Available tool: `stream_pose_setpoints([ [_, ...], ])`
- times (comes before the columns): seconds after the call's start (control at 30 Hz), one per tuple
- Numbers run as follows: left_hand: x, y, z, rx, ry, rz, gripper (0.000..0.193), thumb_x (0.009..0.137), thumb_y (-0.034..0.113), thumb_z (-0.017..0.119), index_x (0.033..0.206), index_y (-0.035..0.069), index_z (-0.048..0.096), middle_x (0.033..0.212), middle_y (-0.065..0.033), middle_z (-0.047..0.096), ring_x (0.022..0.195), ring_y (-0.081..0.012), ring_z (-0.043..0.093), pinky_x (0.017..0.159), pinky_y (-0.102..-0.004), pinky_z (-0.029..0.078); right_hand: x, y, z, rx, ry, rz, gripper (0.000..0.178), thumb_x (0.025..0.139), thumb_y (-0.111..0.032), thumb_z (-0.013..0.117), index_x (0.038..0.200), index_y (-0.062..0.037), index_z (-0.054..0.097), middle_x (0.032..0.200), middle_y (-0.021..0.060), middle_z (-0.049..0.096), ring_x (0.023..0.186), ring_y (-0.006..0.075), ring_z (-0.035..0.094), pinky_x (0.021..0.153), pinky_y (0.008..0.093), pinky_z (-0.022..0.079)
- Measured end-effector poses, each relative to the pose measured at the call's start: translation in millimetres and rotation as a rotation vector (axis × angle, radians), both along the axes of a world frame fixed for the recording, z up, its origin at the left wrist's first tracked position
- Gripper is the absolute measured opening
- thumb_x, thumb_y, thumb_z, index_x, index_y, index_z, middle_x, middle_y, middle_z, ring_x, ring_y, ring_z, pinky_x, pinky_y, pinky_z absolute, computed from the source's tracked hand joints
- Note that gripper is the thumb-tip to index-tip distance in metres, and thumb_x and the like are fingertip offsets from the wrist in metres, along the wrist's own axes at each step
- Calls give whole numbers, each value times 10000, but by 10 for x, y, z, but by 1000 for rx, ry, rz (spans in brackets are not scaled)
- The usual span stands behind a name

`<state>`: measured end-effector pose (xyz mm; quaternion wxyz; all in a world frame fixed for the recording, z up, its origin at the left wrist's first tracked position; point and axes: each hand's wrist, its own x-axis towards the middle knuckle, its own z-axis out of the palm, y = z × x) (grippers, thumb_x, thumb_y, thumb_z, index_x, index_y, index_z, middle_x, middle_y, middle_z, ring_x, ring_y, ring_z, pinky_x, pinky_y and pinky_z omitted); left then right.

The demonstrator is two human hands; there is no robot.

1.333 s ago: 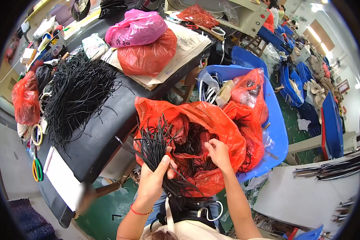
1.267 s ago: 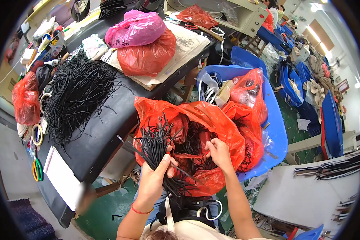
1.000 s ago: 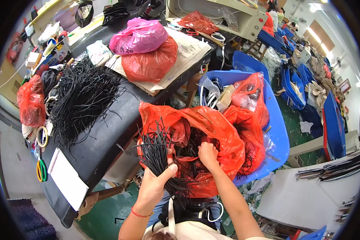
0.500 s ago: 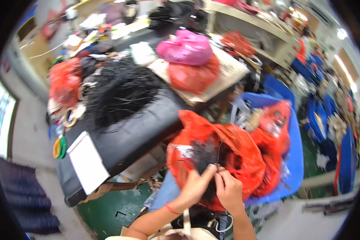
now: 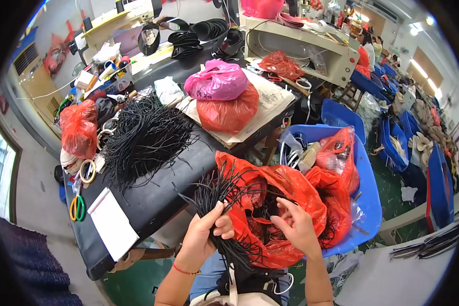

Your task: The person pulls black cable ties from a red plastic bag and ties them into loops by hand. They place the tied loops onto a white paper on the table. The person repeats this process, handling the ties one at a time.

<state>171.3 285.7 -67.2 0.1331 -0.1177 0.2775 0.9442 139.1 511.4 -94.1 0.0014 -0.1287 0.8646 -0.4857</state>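
Workroom: green floor point(image 5: 132, 283) below, pale walls, people point(image 5: 376, 46) far off beyond the open red bag point(image 5: 305, 189), up and to its right.
Black table point(image 5: 176, 178): to the left of the open red bag, its near edge running past the bag's left side.
Cord bundle point(image 5: 211, 194): black, thin, loose-ended, upright at a tilt over the left rim of the open red bag, its tails hanging down before the bag's front.
Left hand point(image 5: 205, 233): just left of the open red bag, fingers wrapped round the cord bundle, thumb laid across it.
Right hand point(image 5: 297, 228): over the right part of the open red bag's mouth, thumb and forefinger parted by a modest gap, other fingers curled; whether a fine strand touches the fingertips cannot be told.
Bag contents: more dark cords, partly shaded, with red plastic among them.
Cord heap point(image 5: 145, 140): a broad black tangle on the table, up and left of the open red bag.
Stacked bags: a pink bag point(image 5: 217, 80) on a tied red bag point(image 5: 228, 109), above and left of the open red bag.
Blue tub point(image 5: 370, 209): behind and to the right of the open red bag, with further red bags inside.
White pad point(image 5: 113, 225): well left of the open red bag, near green-and-orange-handled scissors point(image 5: 77, 208).
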Motion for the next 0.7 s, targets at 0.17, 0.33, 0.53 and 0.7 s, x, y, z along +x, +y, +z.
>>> stream_pose_setpoints([
  [0.17,-45,-268,272,48,66,68,253,979,214,402,915,28,561,590,74,355,467,-23,291,439,-196,280,-157,104,-1026,43,-150,116,375,824,-234,650,1108,-1,574,922,165,619,725,214,621,660,322,494],
  [0.33,-252,-1132,1247,-747,312,299,275,911,241,545,892,-33,550,546,11,411,442,-73,372,429,-234,322,-4,143,-1064,48,-245,41,334,808,-203,654,1061,7,592,876,160,626,725,221,628,663,319,494],
  [0.53,-1437,-2025,1546,-2260,420,289,407,822,348,628,867,-52,570,670,-103,598,577,-185,564,559,-320,450,143,143,-1122,151,-195,17,307,805,-175,651,1041,14,600,844,152,625,700,216,618,643,317,487],
  [0.7,-2121,-2648,-9,-2541,379,-74,566,712,415,692,1029,-27,539,1062,-234,580,1015,-356,556,839,-433,447,204,197,-925,309,-12,-55,309,807,-172,651,1037,21,582,965,183,582,870,318,592,754,381,478],
])
